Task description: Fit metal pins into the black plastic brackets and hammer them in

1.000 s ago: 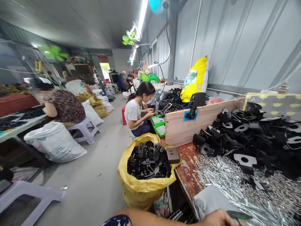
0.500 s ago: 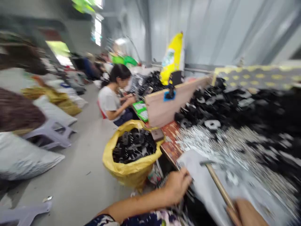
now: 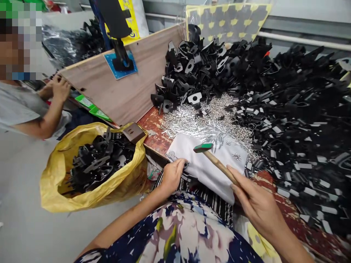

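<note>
My right hand [image 3: 256, 199] is wrapped round the wooden handle of a hammer [image 3: 216, 160], whose green head is held over a grey-white cloth or sheet [image 3: 197, 153]. At the near edge of that sheet, my left hand [image 3: 172, 177] is closed, thumb and fingers pinched on a small dark part [image 3: 186, 164]. Most of that part is hidden by the fingertips. Behind the sheet lies a heap of shiny metal pins [image 3: 189, 126], mixed with small silvery pieces [image 3: 223, 104].
A yellow sack [image 3: 109, 199] full of black parts stands at left, a brown block [image 3: 134, 132] on its rim. A wooden board [image 3: 131, 91] divides the red worktable [image 3: 153, 135]. Black clips [image 3: 274, 102] are piled behind and right. A co-worker [image 3: 41, 109] sits beyond the board.
My view has swung right and down toward the worktable, and the picture is sharper. The hammer stays in my right hand; my left hand remains at the sheet's edge.
</note>
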The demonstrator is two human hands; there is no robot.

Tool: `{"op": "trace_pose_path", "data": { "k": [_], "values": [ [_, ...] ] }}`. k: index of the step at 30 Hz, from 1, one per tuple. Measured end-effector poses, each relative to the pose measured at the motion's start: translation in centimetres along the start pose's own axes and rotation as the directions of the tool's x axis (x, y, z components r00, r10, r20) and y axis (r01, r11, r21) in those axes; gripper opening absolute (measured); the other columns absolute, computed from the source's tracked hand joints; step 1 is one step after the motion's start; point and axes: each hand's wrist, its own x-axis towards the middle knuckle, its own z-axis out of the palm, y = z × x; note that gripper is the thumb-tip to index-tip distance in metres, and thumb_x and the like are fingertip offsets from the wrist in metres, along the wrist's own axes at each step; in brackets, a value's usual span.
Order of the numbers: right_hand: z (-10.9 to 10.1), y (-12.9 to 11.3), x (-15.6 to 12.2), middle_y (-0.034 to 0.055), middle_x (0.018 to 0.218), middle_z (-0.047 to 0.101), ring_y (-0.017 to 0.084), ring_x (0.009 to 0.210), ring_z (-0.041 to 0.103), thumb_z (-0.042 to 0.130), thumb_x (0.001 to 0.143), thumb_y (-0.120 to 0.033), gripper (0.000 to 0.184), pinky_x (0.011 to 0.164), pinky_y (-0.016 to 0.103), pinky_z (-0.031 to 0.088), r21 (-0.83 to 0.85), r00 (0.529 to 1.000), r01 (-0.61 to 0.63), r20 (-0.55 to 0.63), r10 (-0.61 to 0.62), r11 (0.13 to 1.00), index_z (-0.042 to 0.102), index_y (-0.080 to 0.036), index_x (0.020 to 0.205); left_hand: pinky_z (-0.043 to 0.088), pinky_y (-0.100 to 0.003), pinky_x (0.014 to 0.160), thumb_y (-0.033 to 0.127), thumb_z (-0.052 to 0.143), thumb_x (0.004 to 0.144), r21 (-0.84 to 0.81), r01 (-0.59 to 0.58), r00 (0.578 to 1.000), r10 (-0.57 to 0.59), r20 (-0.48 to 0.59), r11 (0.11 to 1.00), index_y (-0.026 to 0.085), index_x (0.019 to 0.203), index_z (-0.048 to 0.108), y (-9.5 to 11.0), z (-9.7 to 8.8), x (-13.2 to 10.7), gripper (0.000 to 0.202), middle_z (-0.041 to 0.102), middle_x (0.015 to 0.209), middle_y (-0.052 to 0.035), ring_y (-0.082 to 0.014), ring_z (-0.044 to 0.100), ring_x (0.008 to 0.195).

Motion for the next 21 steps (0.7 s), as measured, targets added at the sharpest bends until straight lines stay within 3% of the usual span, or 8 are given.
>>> {"op": "trace_pose_path", "data": {
  "k": [3,6,8,13,17,21],
  "values": [
    [0.1,-0.5,-0.3,0.0062,0.128,0.073,0.019,0.098,0.076,0.053,0.101,-0.019,0.059,0.083,0.026,0.06,0.015,0.992,0.057,-0.109,-0.056,0.998,0.041,-0.031,0.157,0.047,-0.026,0.078,0.04,0.037,0.103,0.017,-0.007,1.0,0.007,-0.01,1.0,0.02,0.096,0.075,-0.2,0.1,0.1,0.044,0.075,0.088,-0.0025,-0.0196,0.068,0.082],
    [1.9,-0.4,-0.3,0.0036,0.101,0.078,0.015,0.073,0.073,0.049,0.103,-0.021,0.053,0.063,0.023,0.058,-0.039,0.998,0.055,0.025,-0.054,0.998,0.046,-0.031,0.155,0.046,-0.027,0.075,0.04,0.035,0.104,0.033,0.001,0.999,0.0,-0.038,0.999,0.019,0.089,0.073,-0.4,0.2,0.1,0.046,0.074,0.082,-0.0031,-0.0195,0.066,0.077],
    [2.9,-0.3,-0.4,0.0029,0.09,0.076,0.014,0.065,0.069,0.046,0.104,-0.023,0.051,0.058,0.023,0.056,-0.062,0.993,0.036,0.119,-0.029,0.997,0.047,-0.03,0.154,0.045,-0.027,0.072,0.041,0.035,0.104,0.042,0.004,0.999,-0.002,-0.047,0.999,0.019,0.084,0.072,-0.3,0.2,0.1,0.047,0.071,0.077,-0.0025,-0.0189,0.064,0.072],
    [3.4,-0.1,-1.2,0.0075,0.096,0.074,0.017,0.073,0.071,0.045,0.105,-0.024,0.053,0.069,0.026,0.058,-0.031,0.998,0.0,0.063,0.002,1.0,0.042,-0.026,0.157,0.046,-0.026,0.077,0.038,0.034,0.103,0.035,0.012,0.999,-0.011,-0.031,0.999,0.02,0.092,0.073,0.1,-0.1,0.1,0.044,0.075,0.085,-0.0027,-0.0194,0.068,0.081],
    [3.6,0.0,-1.0,0.004,0.083,0.072,0.018,0.065,0.068,0.039,0.106,-0.026,0.05,0.061,0.028,0.056,-0.099,0.975,-0.006,0.218,0.027,0.995,0.046,-0.028,0.155,0.044,-0.027,0.07,0.04,0.035,0.104,0.051,0.038,0.998,-0.036,-0.045,0.998,0.019,0.085,0.07,0.0,0.0,0.1,0.045,0.068,0.074,-0.0009,-0.0184,0.062,0.071],
    [3.4,1.0,0.4,0.0042,0.093,0.073,0.017,0.074,0.069,0.04,0.107,-0.029,0.049,0.066,0.028,0.056,-0.007,0.964,-0.056,0.261,0.056,0.998,0.043,-0.03,0.156,0.045,-0.027,0.07,0.039,0.035,0.104,0.03,0.002,1.0,-0.001,-0.013,1.0,0.019,0.084,0.071,0.3,0.1,0.2,0.045,0.069,0.073,-0.0008,-0.0187,0.064,0.071]
  ]
}}
